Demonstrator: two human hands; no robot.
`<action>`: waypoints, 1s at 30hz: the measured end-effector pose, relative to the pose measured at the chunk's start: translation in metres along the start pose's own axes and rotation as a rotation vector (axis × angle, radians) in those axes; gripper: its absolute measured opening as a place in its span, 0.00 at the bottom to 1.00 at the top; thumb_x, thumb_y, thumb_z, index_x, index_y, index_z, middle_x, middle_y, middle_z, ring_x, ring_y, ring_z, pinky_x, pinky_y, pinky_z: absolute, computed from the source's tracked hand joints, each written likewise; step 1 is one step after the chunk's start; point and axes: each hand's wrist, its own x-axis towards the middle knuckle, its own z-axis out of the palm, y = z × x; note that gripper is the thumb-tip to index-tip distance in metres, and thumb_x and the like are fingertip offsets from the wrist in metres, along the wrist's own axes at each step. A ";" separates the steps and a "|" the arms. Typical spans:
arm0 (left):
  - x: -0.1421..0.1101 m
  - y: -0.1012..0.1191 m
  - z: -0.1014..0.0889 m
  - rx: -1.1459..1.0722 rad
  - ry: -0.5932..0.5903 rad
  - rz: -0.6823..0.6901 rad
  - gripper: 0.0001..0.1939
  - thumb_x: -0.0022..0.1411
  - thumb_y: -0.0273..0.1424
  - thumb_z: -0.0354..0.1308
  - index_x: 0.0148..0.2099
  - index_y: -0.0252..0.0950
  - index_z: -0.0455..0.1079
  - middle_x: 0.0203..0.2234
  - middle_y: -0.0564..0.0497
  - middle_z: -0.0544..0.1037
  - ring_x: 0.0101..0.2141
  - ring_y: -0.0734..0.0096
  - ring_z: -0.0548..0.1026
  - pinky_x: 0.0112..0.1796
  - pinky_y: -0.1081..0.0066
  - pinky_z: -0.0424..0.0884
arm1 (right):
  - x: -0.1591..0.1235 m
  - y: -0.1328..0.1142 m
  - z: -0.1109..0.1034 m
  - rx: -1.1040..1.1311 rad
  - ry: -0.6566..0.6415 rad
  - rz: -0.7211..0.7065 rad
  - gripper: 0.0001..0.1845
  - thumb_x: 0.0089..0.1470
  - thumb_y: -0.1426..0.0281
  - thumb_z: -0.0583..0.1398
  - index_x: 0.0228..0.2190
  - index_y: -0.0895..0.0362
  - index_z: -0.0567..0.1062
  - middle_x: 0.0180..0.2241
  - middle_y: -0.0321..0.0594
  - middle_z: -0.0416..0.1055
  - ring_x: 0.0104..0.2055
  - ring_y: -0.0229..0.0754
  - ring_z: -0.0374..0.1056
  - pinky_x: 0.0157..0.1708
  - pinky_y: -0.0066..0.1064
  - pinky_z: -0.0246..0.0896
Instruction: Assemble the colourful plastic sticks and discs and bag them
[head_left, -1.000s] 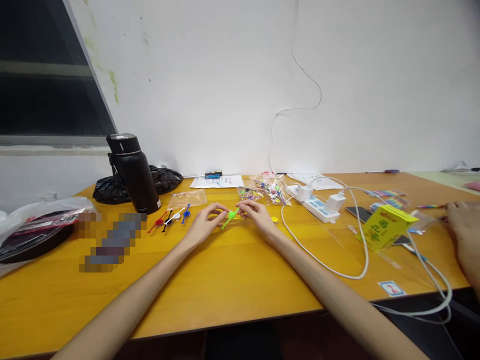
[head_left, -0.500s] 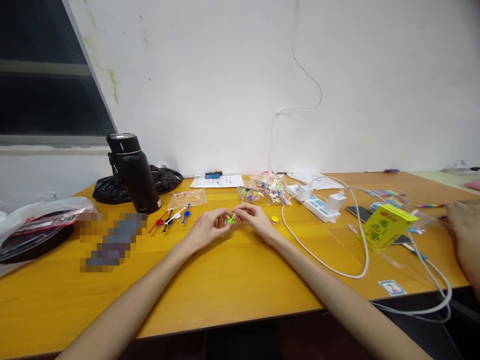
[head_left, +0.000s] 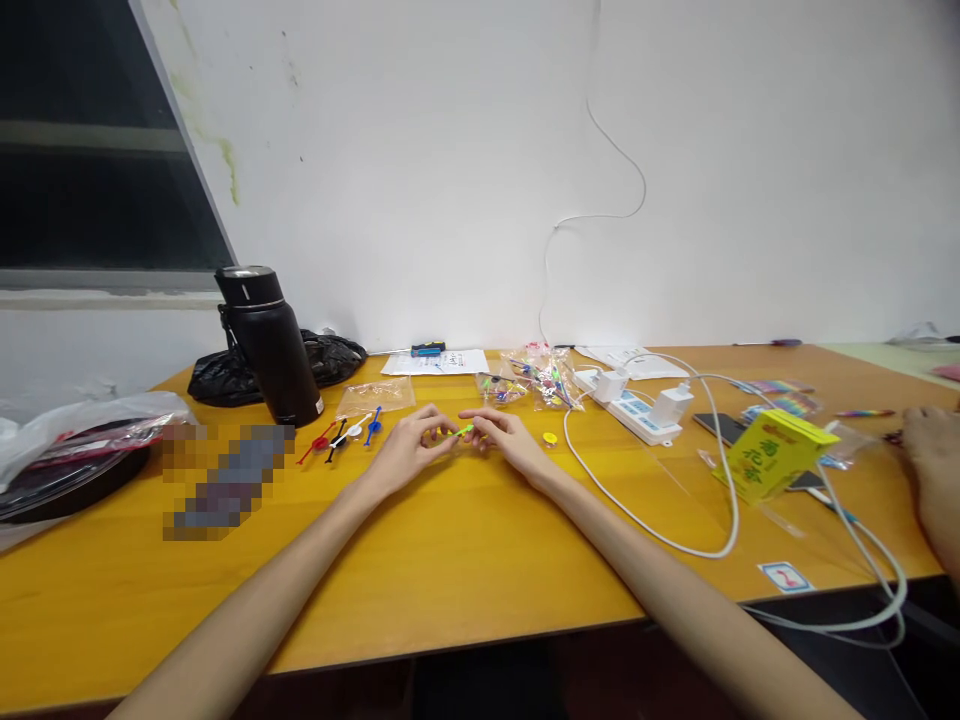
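Between my fingertips is a small bright green plastic arrow point(head_left: 466, 430), seen nearly edge-on and partly covered by the fingers. My left hand point(head_left: 405, 452) pinches its left end with thumb and forefinger. On its other end, the fingers of my right hand point(head_left: 511, 442) are closed. Left of my hands, arrow spinners with round middles lie on the table: a red one point(head_left: 321, 442), a white one point(head_left: 355, 432) over a black one point(head_left: 333, 452), and a blue one point(head_left: 373, 428). A small yellow disc point(head_left: 550, 439) lies just right of my right hand.
A black bottle point(head_left: 271, 350) stands at the left. Behind my hands lie a flat clear bag point(head_left: 376, 396) and bags of small coloured parts point(head_left: 551, 378). At the right are a power strip point(head_left: 634, 415), white cables, a yellow box point(head_left: 776, 455) and another person's hand point(head_left: 930, 470).
The green arrow has turned from showing its spread shape to lying nearly edge-on between my fingers. My hands have hardly moved otherwise.
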 end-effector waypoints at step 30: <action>-0.002 -0.024 -0.044 0.766 0.125 -0.443 0.13 0.64 0.33 0.52 0.47 0.38 0.73 0.35 0.45 0.83 0.44 0.50 0.78 0.44 0.59 0.63 | -0.009 -0.001 0.003 -0.582 -0.056 -0.117 0.15 0.67 0.66 0.52 0.43 0.59 0.77 0.34 0.42 0.78 0.36 0.41 0.71 0.40 0.32 0.64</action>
